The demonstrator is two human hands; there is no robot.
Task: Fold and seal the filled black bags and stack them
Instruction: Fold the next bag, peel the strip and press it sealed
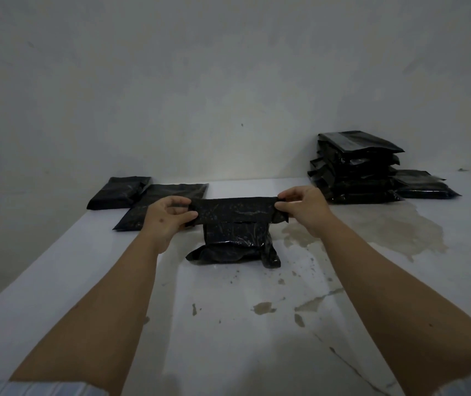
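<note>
A filled black bag (237, 244) stands on the white table (228, 324) in the middle, its top rolled into a wide flat band. My left hand (165, 218) pinches the left end of that band, and my right hand (303, 208) pinches the right end, holding it stretched level above the bag's body. A stack of several black bags (354, 167) rises at the back right against the wall. Two flat black bags (143, 204) lie at the back left, partly behind my left hand.
Another low pile of black bags (423, 185) sits behind the tall stack on the right. The table has stains and dirt specks (371, 232) on its right half. A pale wall (228, 81) closes off the back; the table's left edge (28, 270) drops away.
</note>
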